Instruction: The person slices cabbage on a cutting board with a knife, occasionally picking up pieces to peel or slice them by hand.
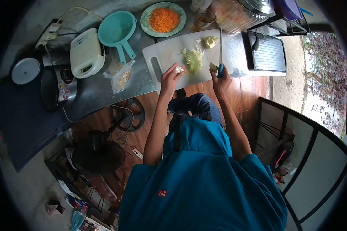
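Note:
My left hand (169, 79) is over the near left part of a white cutting board (167, 50), its fingers closed on a small whitish piece (179, 69). What the piece is I cannot tell. My right hand (222, 81), at the board's near right, grips a knife (220, 70) by its blue handle. The long blade points away from me. A pale green chunk (213, 67) shows by the thumb of that hand. Between both hands lies a heap of shredded cabbage (193, 61). Farther back on the board sits a larger cabbage piece (211, 41).
Behind the board are a plate (144, 19) of shredded carrot (164, 20) and a glass (202, 21). Left stand a teal strainer (117, 29), a plastic bag (121, 79) and a white sandwich maker (86, 54). A black grill pan (270, 52) lies at the right.

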A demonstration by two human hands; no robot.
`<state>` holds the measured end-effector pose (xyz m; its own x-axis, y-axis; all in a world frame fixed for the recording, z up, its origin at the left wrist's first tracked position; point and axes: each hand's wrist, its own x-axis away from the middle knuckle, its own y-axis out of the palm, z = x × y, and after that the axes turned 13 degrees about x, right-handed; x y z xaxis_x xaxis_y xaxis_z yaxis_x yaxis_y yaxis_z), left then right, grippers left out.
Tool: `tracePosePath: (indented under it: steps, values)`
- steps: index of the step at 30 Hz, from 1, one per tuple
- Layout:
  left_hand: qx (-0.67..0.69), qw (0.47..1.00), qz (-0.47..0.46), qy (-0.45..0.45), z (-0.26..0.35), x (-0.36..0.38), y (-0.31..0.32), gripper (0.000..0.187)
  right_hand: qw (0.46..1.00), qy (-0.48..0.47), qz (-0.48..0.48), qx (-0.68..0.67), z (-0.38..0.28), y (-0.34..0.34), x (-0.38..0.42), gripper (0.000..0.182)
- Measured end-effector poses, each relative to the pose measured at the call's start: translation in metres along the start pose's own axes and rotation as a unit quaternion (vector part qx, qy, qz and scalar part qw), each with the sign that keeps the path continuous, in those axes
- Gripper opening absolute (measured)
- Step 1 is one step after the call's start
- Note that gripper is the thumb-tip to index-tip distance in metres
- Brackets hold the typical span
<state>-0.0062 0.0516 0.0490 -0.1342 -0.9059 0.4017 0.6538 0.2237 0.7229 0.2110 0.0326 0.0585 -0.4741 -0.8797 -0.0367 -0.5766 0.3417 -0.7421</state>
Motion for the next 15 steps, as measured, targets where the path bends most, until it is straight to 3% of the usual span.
tracePosePath:
  steps: [1,2,4,6,8,10,11,15]
  values:
    - [-0.095,0.995,-0.006,-0.005,-0.006,-0.005,0.015,0.043,1.000,0.024,0.014,-0.006,0.007,-0.002,-0.001,0.049]
    - [-0.095,0.995,-0.012,-0.008,-0.014,-0.011,0.032,0.043,0.999,0.027,0.020,-0.004,0.014,-0.006,-0.001,0.049]
    - [-0.419,0.904,-0.047,0.070,-0.028,-0.022,0.073,0.035,0.997,0.035,0.062,-0.019,0.024,-0.013,0.000,0.049]
    - [-0.528,0.785,-0.169,0.277,-0.074,-0.058,0.070,0.038,0.994,0.030,0.093,-0.038,0.031,-0.018,0.005,0.046]
    - [-0.522,0.788,-0.221,0.241,-0.093,-0.068,0.076,0.044,0.992,0.045,0.116,-0.010,0.040,-0.025,0.009,0.044]
    - [-0.712,0.575,-0.247,0.318,-0.125,-0.081,0.062,0.052,0.990,0.019,0.140,-0.014,0.043,-0.032,0.009,0.041]
    - [-0.732,0.573,-0.249,0.271,-0.133,-0.082,0.059,0.062,0.989,0.029,0.146,-0.012,0.040,-0.037,0.013,0.041]
    - [-0.716,0.580,-0.259,0.290,-0.103,-0.045,0.072,0.065,0.990,0.067,0.122,0.002,0.034,-0.050,0.022,0.040]
